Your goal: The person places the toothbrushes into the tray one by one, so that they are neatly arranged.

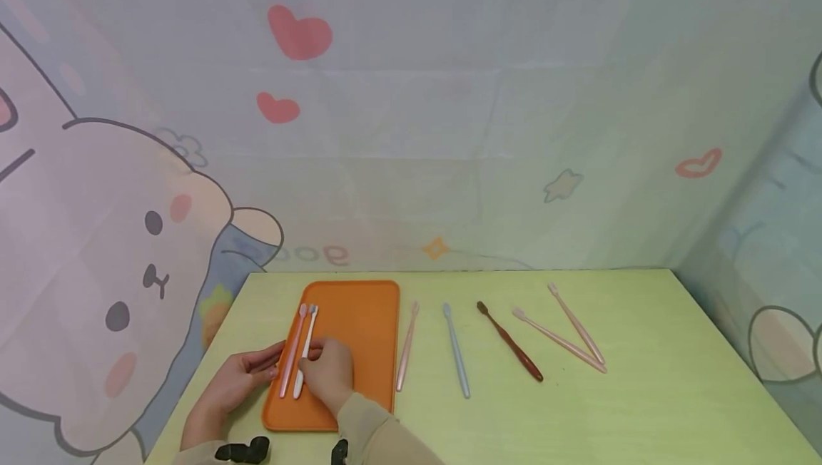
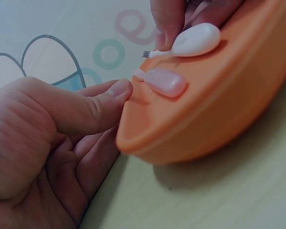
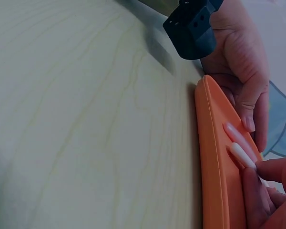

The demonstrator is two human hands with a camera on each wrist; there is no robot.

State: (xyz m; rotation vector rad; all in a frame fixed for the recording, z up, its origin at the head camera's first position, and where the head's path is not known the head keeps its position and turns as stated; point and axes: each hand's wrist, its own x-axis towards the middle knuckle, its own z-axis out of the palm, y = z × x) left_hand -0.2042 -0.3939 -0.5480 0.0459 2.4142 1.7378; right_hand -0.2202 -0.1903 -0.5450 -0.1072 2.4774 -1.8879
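Observation:
An orange tray (image 1: pixel 367 315) lies at the left of the table. Along its left side lies a pink toothbrush (image 1: pixel 291 363), bristle end away from me. Just right of it is a white toothbrush (image 1: pixel 298 383), roughly parallel, which my right hand (image 1: pixel 330 374) pinches between thumb and fingers. My left hand (image 1: pixel 234 383) holds the tray's left rim, its thumb (image 2: pixel 107 102) on the edge beside the pink toothbrush. In the right wrist view the handle end of the white toothbrush (image 3: pixel 242 154) sticks out from my right fingertips.
Right of the tray several toothbrushes lie on the pale table (image 1: pixel 668 386): a pink one (image 1: pixel 407 351), a blue one (image 1: pixel 457 354), a brown one (image 1: pixel 511 344), and two light pink ones whose handle ends meet, the left (image 1: pixel 559 339) and the right (image 1: pixel 578 322). A printed cloth (image 1: pixel 411 108) hangs behind.

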